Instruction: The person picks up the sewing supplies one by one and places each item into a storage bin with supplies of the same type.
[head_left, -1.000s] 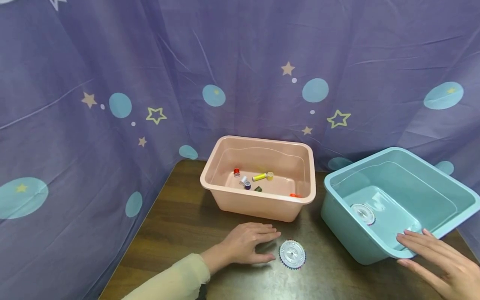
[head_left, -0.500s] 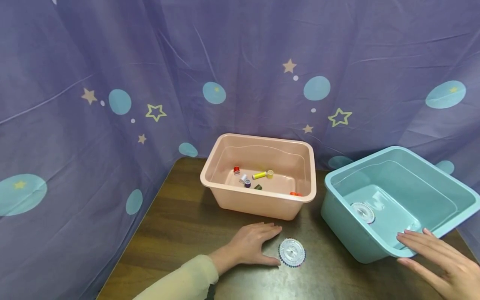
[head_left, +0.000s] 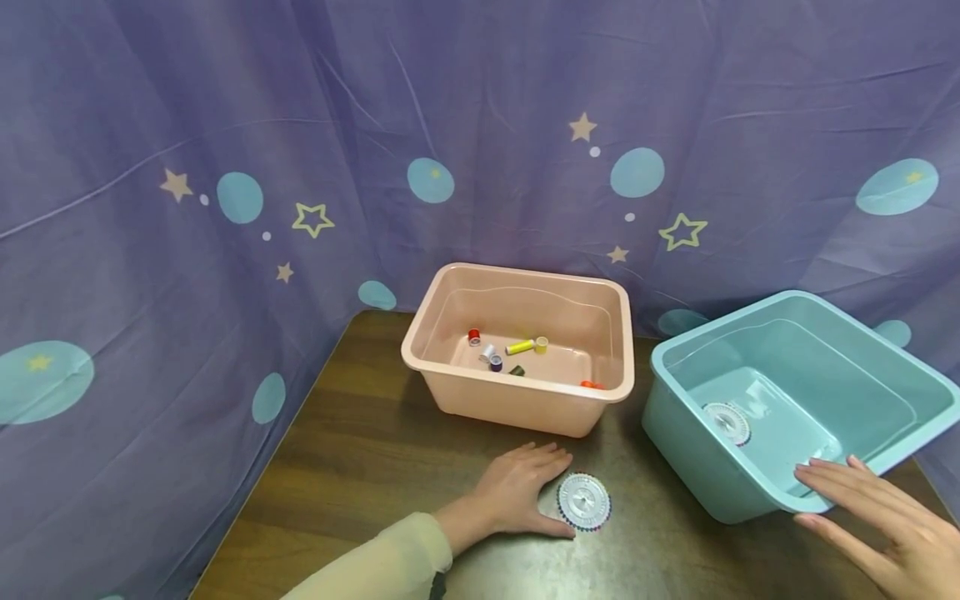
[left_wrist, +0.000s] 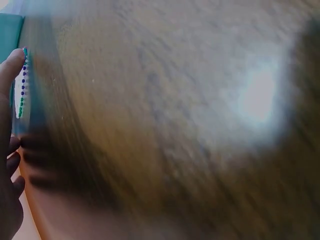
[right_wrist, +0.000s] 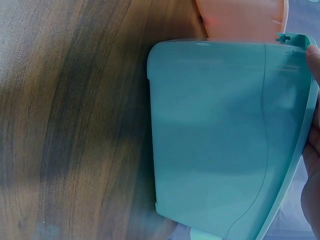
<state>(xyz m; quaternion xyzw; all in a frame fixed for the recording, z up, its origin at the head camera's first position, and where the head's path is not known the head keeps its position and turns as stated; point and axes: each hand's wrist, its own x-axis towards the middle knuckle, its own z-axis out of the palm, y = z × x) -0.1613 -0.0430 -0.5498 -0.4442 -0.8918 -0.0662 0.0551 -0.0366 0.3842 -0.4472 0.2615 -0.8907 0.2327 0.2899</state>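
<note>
A flat, round wheel of ball-headed sewing pins (head_left: 584, 502) lies on the wooden table, its rim dotted with coloured heads. Just left of it is my left hand (head_left: 517, 493), thumb and fingers spread around the wheel's near side. In the left wrist view, the thumb (left_wrist: 12, 65) overlaps the edge of the pin wheel (left_wrist: 21, 95). My right hand (head_left: 888, 525) holds the near rim of the teal bin (head_left: 701, 462), fingers over the inside and thumb outside. A second pin wheel (head_left: 726, 423) lies inside that bin.
Behind the left hand stands a pink bin (head_left: 517, 404). Inside it are several thread spools, including a red spool (head_left: 474, 337), a yellow spool (head_left: 519, 347) and a dark green spool (head_left: 517, 371). A purple curtain (head_left: 480, 125) hangs behind the table (head_left: 337, 450).
My left hand has moved right, up to the pin wheel on the table, and its thumb and fingers have spread wider. The right hand stays at the teal bin's rim.
</note>
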